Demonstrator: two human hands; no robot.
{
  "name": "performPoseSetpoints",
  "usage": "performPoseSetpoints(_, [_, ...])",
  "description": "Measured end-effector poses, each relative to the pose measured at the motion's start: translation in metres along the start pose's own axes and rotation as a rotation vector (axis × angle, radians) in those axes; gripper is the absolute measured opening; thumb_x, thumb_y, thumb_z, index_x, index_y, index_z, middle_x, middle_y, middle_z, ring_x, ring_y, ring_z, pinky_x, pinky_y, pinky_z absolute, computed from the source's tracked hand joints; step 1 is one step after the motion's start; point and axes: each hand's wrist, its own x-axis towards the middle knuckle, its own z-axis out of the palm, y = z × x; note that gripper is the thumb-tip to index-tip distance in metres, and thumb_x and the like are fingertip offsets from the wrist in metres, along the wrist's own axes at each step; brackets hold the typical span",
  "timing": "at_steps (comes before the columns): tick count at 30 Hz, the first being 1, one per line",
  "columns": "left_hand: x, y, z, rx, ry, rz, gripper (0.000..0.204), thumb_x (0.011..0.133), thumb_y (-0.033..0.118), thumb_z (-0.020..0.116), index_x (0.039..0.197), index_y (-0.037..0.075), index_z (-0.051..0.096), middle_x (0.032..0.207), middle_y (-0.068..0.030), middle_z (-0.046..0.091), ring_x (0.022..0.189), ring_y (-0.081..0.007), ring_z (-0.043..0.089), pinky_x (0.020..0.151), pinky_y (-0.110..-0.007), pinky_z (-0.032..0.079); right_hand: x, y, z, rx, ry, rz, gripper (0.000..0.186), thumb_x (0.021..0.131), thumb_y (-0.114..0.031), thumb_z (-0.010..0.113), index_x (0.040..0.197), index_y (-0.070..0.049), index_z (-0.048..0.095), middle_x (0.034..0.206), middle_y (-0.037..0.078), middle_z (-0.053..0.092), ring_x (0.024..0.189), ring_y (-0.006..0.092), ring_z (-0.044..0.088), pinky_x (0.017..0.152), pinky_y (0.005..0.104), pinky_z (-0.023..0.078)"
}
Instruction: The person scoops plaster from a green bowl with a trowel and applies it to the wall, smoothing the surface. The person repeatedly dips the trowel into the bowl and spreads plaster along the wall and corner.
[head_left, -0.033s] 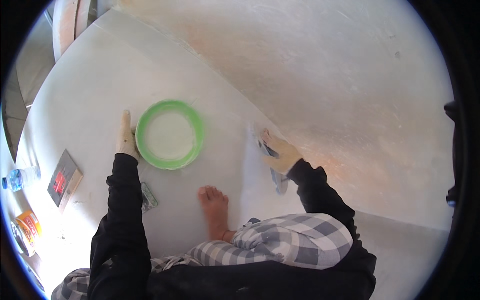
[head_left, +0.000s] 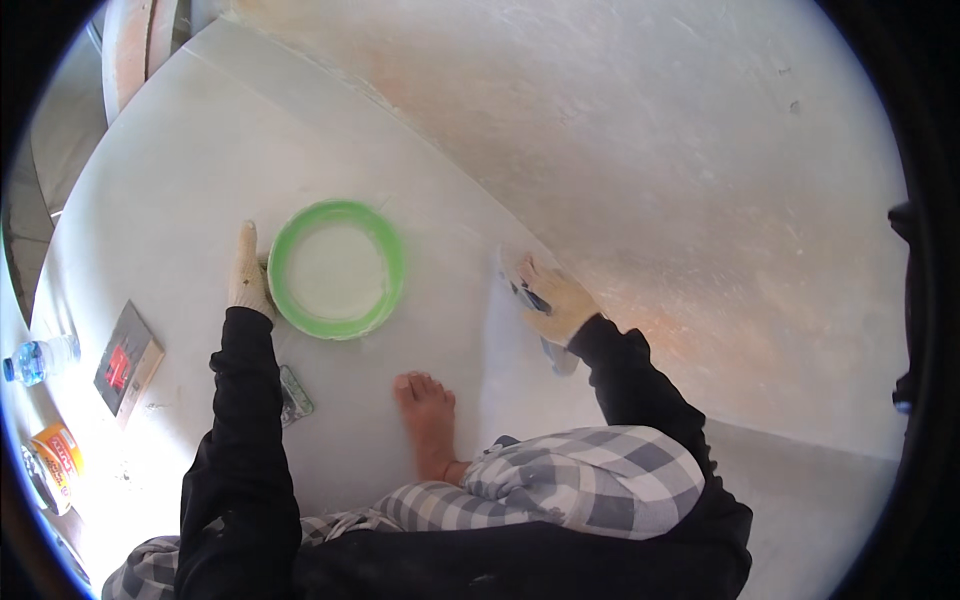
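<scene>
Now our right hand (head_left: 562, 305) has its fingers curled around the dark handle of a trowel (head_left: 560, 358), which is at the pale surface (head_left: 430, 270), just beside the seam (head_left: 470, 179). Our left hand (head_left: 249, 275) stretches one finger ahead beside the green bowl (head_left: 338, 329); the others are mostly hidden, so we cannot tell whether they grip it. Farther left lie a board (head_left: 143, 372) and a bottle (head_left: 38, 361). We judge this to be smoothing; another stroke would call for a flat, steady blade along the seam.
</scene>
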Motion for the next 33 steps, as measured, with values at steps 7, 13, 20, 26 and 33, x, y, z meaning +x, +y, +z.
performPoseSetpoints(7, [-0.012,0.005,0.022,0.025,-0.035,0.057,0.080,0.095,0.067,0.047,0.117,-0.008,0.066,0.102,-0.0190,0.072,0.088,-0.0254,0.071,0.080,-0.037,0.058,0.042,0.048,0.027,-0.364,0.037,0.055,0.066,0.085,-0.038,0.063,0.144,-0.013,0.048,0.157,0.015,0.036,0.110,0.0424,0.055,0.098,0.0491,0.047])
performPoseSetpoints(13, [-0.006,0.005,0.013,0.061,-0.135,-0.012,0.084,0.096,0.069,0.042,0.139,-0.002,0.052,0.130,-0.0193,0.063,0.111,-0.0277,0.066,0.094,-0.041,0.054,0.023,0.036,-0.023,-0.282,-0.368,0.304,0.065,0.084,-0.043,0.060,0.143,-0.015,0.051,0.152,0.018,0.042,0.120,0.0407,0.057,0.100,0.0477,0.047])
performPoseSetpoints(20, [-0.002,0.001,0.010,0.052,-0.176,-0.006,0.082,0.096,0.068,0.043,0.136,-0.002,0.055,0.127,-0.0192,0.064,0.109,-0.0285,0.066,0.094,-0.041,0.055,0.039,-0.030,-0.038,-0.326,-0.197,0.149,0.069,0.082,-0.035,0.063,0.146,-0.015,0.046,0.145,0.018,0.048,0.122,0.0395,0.055,0.103,0.0477,0.045])
performPoseSetpoints(26, [-0.005,0.006,0.012,0.038,-0.060,-0.045,0.086,0.093,0.071,0.047,0.135,-0.004,0.055,0.127,-0.0198,0.064,0.112,-0.0289,0.065,0.096,-0.043,0.054,0.078,-0.010,-0.014,-0.469,-0.163,0.251,0.069,0.081,-0.037,0.064,0.145,-0.018,0.046,0.150,0.014,0.043,0.123,0.0369,0.056,0.100,0.0483,0.047])
performPoseSetpoints(33, [-0.009,0.022,0.022,0.175,-0.179,-0.118,0.090,0.092,0.073,0.048,0.137,-0.005,0.053,0.132,-0.0188,0.061,0.116,-0.0260,0.063,0.100,-0.038,0.050,-0.041,0.070,-0.013,-0.341,-0.570,0.520,0.064,0.085,-0.033,0.059,0.145,-0.012,0.048,0.145,0.024,0.048,0.125,0.0403,0.054,0.106,0.0455,0.045])
